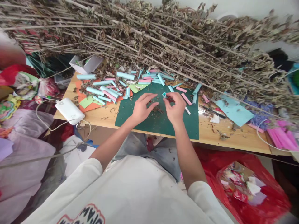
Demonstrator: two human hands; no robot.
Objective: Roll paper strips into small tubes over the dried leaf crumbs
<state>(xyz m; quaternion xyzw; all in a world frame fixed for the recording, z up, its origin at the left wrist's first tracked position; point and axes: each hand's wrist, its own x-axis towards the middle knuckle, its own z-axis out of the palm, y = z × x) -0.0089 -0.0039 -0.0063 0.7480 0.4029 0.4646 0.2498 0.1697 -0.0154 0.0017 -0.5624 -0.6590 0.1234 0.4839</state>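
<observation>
Between the thumb and fingers of my right hand [175,107] is a small light-blue paper tube [164,95], its open end facing up toward me. My left hand [142,108] hovers to the left of it, thumb and fingers apart with nothing between them. Both hands are over a dark green cutting mat [149,125]. Crumbled dry leaf bits [158,109] lie on the mat between the hands. Beyond them, blue paper tubes [125,75] and pink paper tubes [186,99] are scattered on the mat and table.
Long dried leafy stalks [140,34] cover the back of the wooden table [210,133]. A white power bank [70,111] with a cable sits at the left edge. Blue paper [233,109] and a dark pen-like tool [213,112] lie right. A red bag [268,186] of scraps stands below.
</observation>
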